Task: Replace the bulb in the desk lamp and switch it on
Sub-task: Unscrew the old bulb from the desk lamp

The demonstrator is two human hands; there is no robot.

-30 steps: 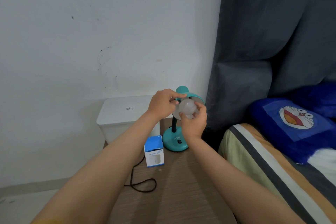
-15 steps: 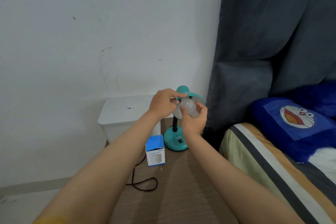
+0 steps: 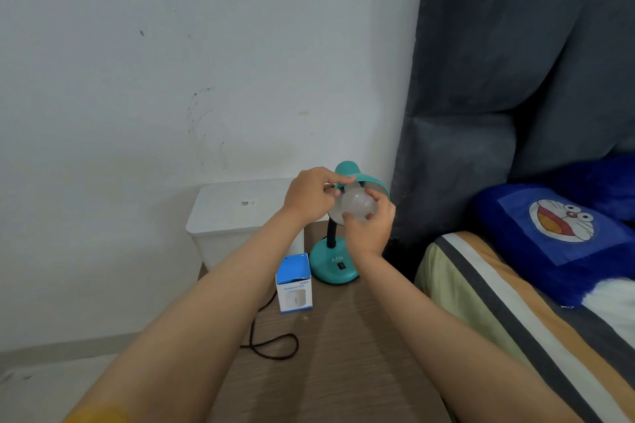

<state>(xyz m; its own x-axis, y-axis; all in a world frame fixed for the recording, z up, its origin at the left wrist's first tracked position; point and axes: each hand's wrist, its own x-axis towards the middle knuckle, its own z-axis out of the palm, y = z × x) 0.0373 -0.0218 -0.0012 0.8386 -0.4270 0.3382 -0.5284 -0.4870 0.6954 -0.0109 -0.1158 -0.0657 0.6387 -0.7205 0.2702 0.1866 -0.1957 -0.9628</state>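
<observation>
the right hand (image 3: 369, 230) has its grip closed around the bulb (image 3: 357, 205) at the lamp (image 3: 335, 256) shade. the left hand (image 3: 309, 196) pinches the shade's rim.

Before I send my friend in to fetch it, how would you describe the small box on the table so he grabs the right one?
Find the wooden table between the white wall and the bed. On it, left of the teal lamp, stands a small box. Unlike the big plain white bin behind, it has a blue top and reads HUMIDIFIER.
</observation>
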